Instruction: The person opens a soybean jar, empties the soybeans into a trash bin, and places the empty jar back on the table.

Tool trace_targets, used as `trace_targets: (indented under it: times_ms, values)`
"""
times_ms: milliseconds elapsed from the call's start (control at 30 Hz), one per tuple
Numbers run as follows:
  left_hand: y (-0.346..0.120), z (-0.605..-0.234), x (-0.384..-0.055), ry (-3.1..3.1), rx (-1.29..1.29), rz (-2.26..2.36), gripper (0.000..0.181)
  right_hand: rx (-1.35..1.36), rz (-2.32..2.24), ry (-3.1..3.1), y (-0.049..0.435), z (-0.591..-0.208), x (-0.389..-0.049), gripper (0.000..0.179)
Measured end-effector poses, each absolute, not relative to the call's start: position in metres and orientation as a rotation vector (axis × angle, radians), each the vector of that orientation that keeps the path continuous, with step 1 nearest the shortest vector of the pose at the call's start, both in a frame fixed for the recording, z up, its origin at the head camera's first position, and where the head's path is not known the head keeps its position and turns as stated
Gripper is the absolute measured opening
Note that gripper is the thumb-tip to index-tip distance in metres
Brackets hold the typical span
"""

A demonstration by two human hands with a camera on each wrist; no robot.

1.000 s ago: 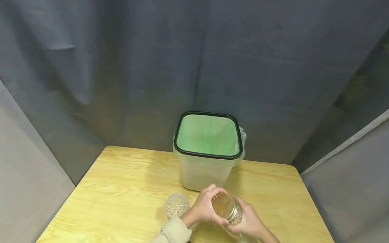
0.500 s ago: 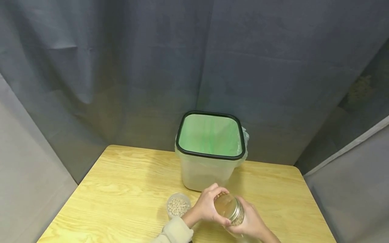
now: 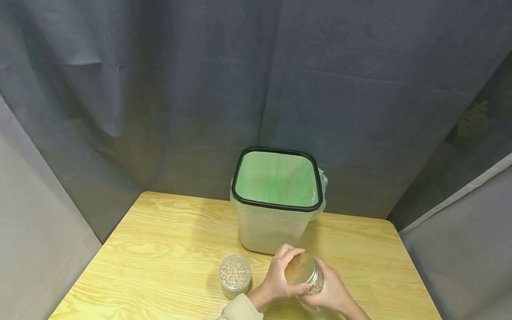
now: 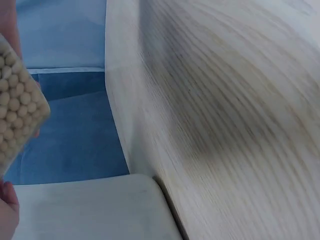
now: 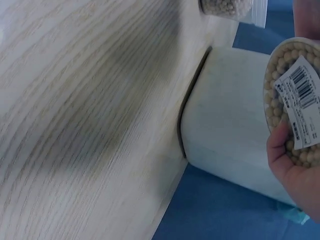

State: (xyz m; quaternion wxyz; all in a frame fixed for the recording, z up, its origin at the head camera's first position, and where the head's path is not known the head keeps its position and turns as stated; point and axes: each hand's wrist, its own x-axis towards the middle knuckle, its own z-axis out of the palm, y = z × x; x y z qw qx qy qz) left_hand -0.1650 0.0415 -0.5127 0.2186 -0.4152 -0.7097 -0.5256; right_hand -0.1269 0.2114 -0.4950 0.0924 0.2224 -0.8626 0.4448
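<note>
A clear jar of pale, round, bean-like balls is held tilted above the table in both hands. My left hand spans its metallic screw lid, thumb on the near edge and fingers on the far edge. My right hand grips the jar's body from the right. In the right wrist view the jar's base faces the camera, bearing a white barcode label. The jar's side enters the left wrist view at the left edge. Just left of my left wrist stands an open clear tub of similar balls.
Behind the hands stands a translucent bin with a black rim and a pale green liner. The wooden table has its far edge against a dark grey curtain. Lighter grey panels flank it.
My left hand has shifted slightly right and turned on the lid, and its sleeve has moved right, uncovering more of the open tub. My right hand and the jar stay nearly in place.
</note>
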Motion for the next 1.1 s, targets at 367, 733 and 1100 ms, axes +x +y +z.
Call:
trace_targets:
  times_ms: [367,733,1100]
  values:
    - [0.046,-0.515,-0.164,-1.975,-0.962,-1.500,0.059,0.532,1.186,-2.572,0.200,-0.495,-0.125,0.076]
    - [0.037,-0.506,-0.160,-2.281,-0.967,-1.562,0.071,0.566,1.081,-2.544,0.204,-0.500,-0.130,0.085]
    - [0.008,-0.490,-0.175,-2.341,-1.560,-1.434,0.093,0.692,1.147,-2.612,0.221,-0.495,-0.129,0.092]
